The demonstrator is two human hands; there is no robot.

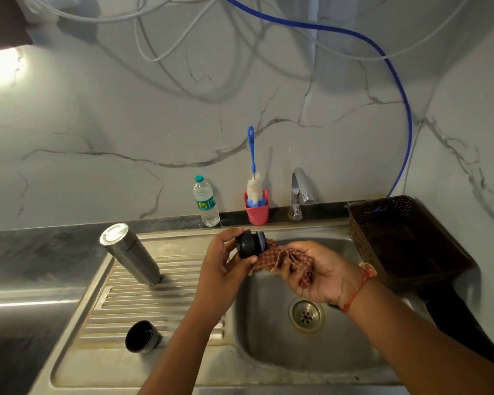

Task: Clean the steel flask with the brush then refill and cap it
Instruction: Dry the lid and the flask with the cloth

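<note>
while both hands meet over the sink basin (268, 354), a clear water bottle (206, 205), a pink cup (257, 212) holding the blue-handled brush (252, 178) bristles down, and the tap (299, 192) stand in a row along the back ledge. a brown perforated basket (397, 240) sits at the basin's right rim, and a blue hose (409, 124) drops behind it. the left hand (221, 262) pinches a black stopper (250, 244) between thumb and curled fingers, its grey threaded end turned toward the right. the right hand (318, 276), palm up with a red thread at the wrist, has its fingers curled round a bunched checked cloth (283, 259) that touches the stopper's end. the steel flask (130, 253) stands well left of the hands on the ribbed drainboard (166, 306), flat shiny end up and narrower end down on the ribs, brushed steel with dark lettering along its side; whether it leans or the wide lens bends it i cannot tell. a dark cup lid (142, 341) lies on its side near the drainboard's front edge, apart from the flask. the flask is close to the drainboard's back left corner, beside the dark counter. below the hands the basin floor shows the drain (306, 315), and ribs lie bare between flask and left forearm.
</note>
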